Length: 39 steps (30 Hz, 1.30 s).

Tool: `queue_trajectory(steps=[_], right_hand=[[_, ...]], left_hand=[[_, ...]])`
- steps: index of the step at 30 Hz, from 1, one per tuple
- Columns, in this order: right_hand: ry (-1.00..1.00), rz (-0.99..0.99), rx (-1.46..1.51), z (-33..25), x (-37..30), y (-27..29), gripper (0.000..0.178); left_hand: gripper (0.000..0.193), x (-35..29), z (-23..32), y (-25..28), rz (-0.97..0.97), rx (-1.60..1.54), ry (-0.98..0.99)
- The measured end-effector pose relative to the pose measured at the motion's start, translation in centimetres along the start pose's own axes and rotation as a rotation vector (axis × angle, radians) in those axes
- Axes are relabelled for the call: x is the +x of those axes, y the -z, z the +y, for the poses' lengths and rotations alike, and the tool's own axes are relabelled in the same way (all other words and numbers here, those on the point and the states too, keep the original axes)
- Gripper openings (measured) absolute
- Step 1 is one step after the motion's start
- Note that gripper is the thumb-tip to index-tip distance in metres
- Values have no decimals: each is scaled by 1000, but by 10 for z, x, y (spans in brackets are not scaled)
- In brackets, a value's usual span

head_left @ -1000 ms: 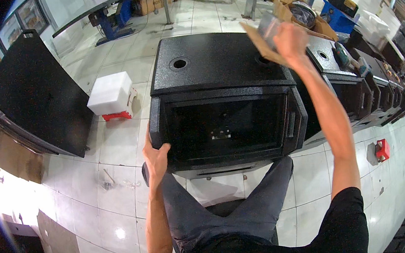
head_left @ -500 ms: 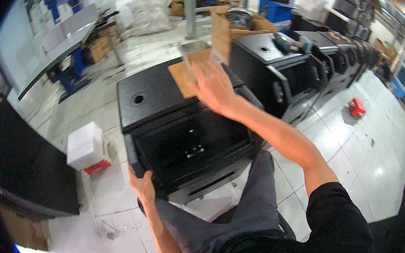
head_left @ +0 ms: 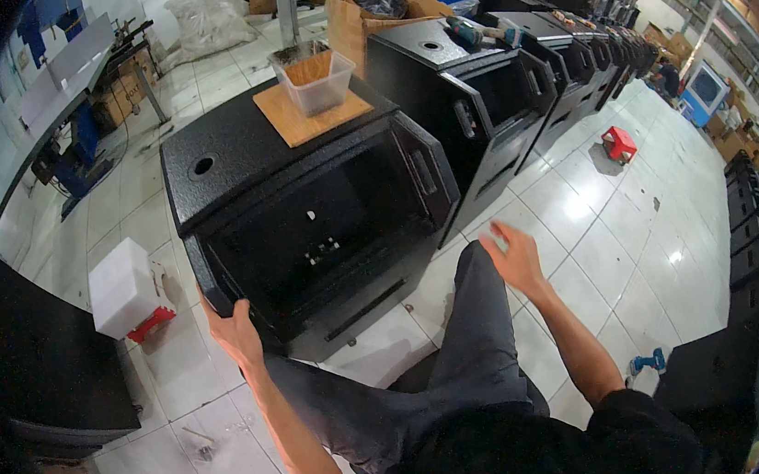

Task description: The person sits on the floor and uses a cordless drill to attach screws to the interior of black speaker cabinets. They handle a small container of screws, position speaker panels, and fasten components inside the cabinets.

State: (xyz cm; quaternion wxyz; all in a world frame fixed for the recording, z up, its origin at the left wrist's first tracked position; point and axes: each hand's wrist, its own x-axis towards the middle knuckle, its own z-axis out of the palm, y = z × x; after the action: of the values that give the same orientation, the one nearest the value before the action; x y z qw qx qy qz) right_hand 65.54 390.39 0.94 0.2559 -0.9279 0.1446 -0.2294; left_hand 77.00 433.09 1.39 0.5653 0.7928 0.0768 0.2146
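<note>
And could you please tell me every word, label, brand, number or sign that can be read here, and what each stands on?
There is none I can quote.
Cardboard box at upper left: seems to bear print, too small and blurred to read.
Black cabinet, brown board and clear tub: no lettering shows.

A textured black cabinet [head_left: 253, 176] is stood upright on the tiled floor [head_left: 576, 262], its wide front recess uncovered. A round hole is cut in its top near the left end, and a narrow slot in its lower front. Toward the right of the top, a thin brown board [head_left: 282, 122] is laid flat; on it a clear plastic tub [head_left: 323, 95] is set upright, open-topped.
</note>
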Motion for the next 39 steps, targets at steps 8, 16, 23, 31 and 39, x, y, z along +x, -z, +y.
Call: queue_trajectory(steps=[8, 16, 23, 31, 39], right_hand=[[37, -80, 79, -49, 145, -39, 80], [-47, -48, 92, -48, 143, -78, 47], [19, 157, 81, -45, 141, -94, 41], [52, 181, 211, -42, 133, -94, 39], [62, 109, 212, -41, 135, -91, 43]], left_hand=[[64, 8, -35, -6, 106, 140, -145], [63, 11, -47, -5, 140, 136, -104], [41, -6, -26, -6, 83, -239, 89], [27, -21, -31, -1, 138, -139, 205], [30, -20, -57, 11, 343, -86, 289]])
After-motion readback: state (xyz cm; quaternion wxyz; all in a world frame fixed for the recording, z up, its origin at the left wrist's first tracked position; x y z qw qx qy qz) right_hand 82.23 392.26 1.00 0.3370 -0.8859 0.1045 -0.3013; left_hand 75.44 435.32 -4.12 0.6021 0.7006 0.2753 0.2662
